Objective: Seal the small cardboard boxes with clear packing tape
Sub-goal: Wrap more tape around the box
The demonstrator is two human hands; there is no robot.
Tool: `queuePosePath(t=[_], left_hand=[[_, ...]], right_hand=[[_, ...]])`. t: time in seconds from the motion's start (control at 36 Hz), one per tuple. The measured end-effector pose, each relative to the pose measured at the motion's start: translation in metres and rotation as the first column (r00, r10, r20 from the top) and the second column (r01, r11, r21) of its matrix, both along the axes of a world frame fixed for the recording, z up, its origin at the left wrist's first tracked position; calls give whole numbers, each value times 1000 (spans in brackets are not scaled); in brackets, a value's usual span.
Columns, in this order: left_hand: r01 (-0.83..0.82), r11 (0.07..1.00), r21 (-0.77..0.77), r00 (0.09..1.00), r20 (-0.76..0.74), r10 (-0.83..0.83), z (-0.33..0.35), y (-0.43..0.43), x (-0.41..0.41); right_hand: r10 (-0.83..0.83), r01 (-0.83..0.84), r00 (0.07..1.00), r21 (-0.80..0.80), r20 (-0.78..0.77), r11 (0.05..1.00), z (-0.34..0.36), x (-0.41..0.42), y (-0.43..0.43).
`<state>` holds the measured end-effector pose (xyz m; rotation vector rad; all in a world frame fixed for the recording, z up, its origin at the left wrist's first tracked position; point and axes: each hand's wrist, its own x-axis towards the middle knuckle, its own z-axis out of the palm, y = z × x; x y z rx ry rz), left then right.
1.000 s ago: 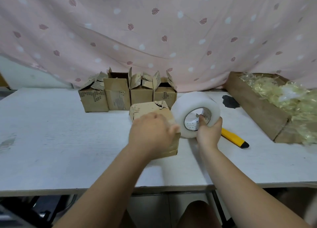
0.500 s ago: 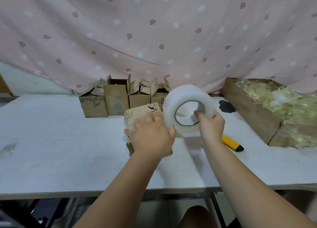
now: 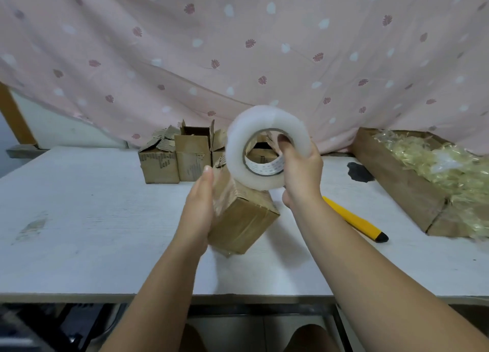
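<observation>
Pink leaf-print cloth (image 3: 238, 47) backs the white tabletop (image 3: 79, 206). At right, a long carton (image 3: 397, 182) holds yellowish plastic scraps. A row of open small boxes (image 3: 193, 158) lines the rear. Nearer me sits a tilted cardboard box (image 3: 246, 219), with my left hand (image 3: 198, 203) flat against its side, fingers straight. My right hand (image 3: 301, 174) grips the tape roll (image 3: 238, 150) through its core, over the box's far end. A yellow knife (image 3: 352, 219) lies just right.

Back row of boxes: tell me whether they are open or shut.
Open: the back boxes show flaps raised and splayed.
</observation>
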<state>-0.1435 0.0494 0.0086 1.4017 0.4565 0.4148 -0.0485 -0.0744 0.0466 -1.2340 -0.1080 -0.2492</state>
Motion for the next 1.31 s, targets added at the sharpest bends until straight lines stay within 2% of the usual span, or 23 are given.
queuePosePath(t=[0.11,0.22,0.31,0.47,0.53,0.58,0.61,0.64,0.67,0.69,0.75,0.81,0.89,1.0,1.11,1.19,1.31], left_hand=[[21,984,-179,985,-165,-51,-5,21,9],[115,908,-403,969,-154,-192,-19,21,17],[113,874,-473,968,-148,-205,-24,23,19],[170,841,-513,953,-133,-273,-34,31,17],[141,912,-386,967,-142,-210,-36,33,16],[-18,1000,4,985,-169,18,-38,37,17],[-99,977,189,987,-109,121,-36,38,16],[-151,946,288,988,3,157,-31,38,13],[-163,932,324,984,125,128,-27,37,11],[-145,940,308,968,240,71,-23,36,8],[-20,979,202,931,360,-55,-15,32,-1],[155,980,125,901,388,-192,-15,33,-6],[286,943,170,889,320,-328,-20,31,-9],[278,954,109,927,231,-297,-18,33,-2],[315,948,39,938,136,-318,-18,46,4],[284,959,20,953,101,-284,-17,52,5],[279,960,-3,958,74,-278,-13,53,12]], right_hand=[[-24,24,999,-11,-21,1000,-8,0,-8],[9,-10,1000,-64,-18,998,-18,-1,-11],[95,-96,995,-74,-16,993,-24,-1,-11],[296,-294,955,-163,-11,942,-32,-4,-4],[343,-345,938,-181,-46,921,-31,-6,1],[339,-343,939,-237,-59,909,-31,-8,7],[326,-327,944,-269,-52,906,-31,-9,10],[318,-315,947,-298,-38,901,-31,-10,13],[319,-308,948,-324,-21,894,-31,-12,16],[324,-304,946,-348,-1,887,-31,-14,19],[322,-283,946,-386,40,878,-31,-17,23],[281,-224,957,-422,77,878,-31,-18,26],[213,-131,970,-491,114,861,-30,-19,27],[189,-91,973,-535,130,840,-28,-20,26],[247,-129,959,-559,140,819,-26,-21,26],[290,-157,946,-581,143,798,-22,-23,29],[268,-126,951,-596,155,793,-20,-19,28]])
